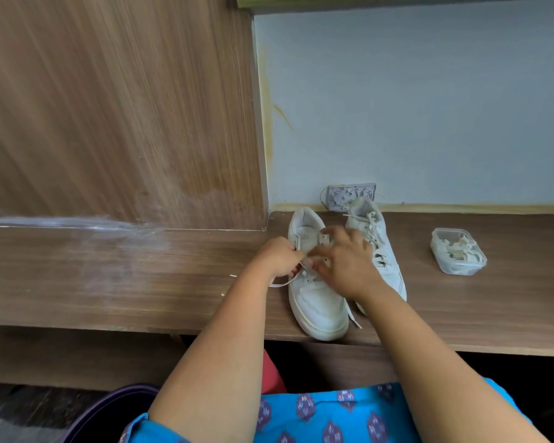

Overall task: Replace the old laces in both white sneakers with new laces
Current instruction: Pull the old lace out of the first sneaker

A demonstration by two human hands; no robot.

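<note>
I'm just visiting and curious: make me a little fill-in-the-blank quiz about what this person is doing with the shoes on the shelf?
1. Both hands work on the white sneaker on the ____ side of the pair.
2. The other white sneaker is laced right up to its ____.
3. The small clear plastic container sits to the ____ of both shoes.
4. The left hand pinches a white ____ with its fingers.

Missing words: left; top; right; lace
</note>
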